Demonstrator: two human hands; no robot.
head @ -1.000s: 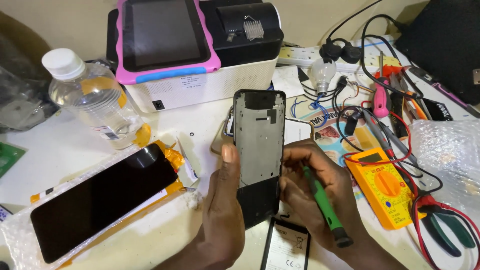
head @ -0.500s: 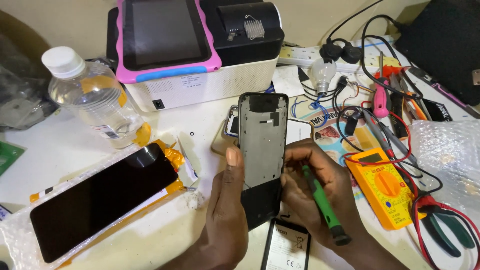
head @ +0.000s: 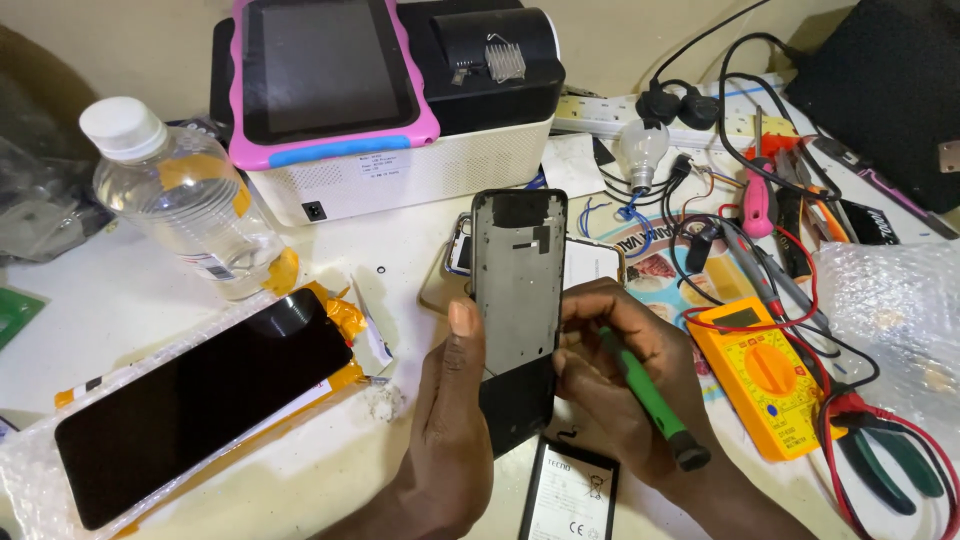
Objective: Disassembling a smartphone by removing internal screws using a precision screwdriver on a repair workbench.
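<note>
My left hand (head: 450, 420) grips a stripped dark phone frame (head: 517, 290) upright by its lower left edge, thumb on the side rail. My right hand (head: 620, 380) holds a green-handled screwdriver (head: 650, 395) like a pen, its tip against the frame's right edge; the fingers also steady the frame from behind. A black phone battery (head: 570, 495) lies flat on the table just below both hands. A new black phone screen (head: 200, 400) rests on bubble wrap to the left.
A clear plastic bottle (head: 185, 205) stands at left. A pink-cased tablet (head: 330, 75) leans on a white box at the back. An orange multimeter (head: 765, 375), pliers (head: 895, 465), a light bulb (head: 642, 150), cables and bubble wrap (head: 895, 310) crowd the right side.
The phone frame has shifted slightly right and down in my left hand. My right hand with the screwdriver has stayed against its right edge.
</note>
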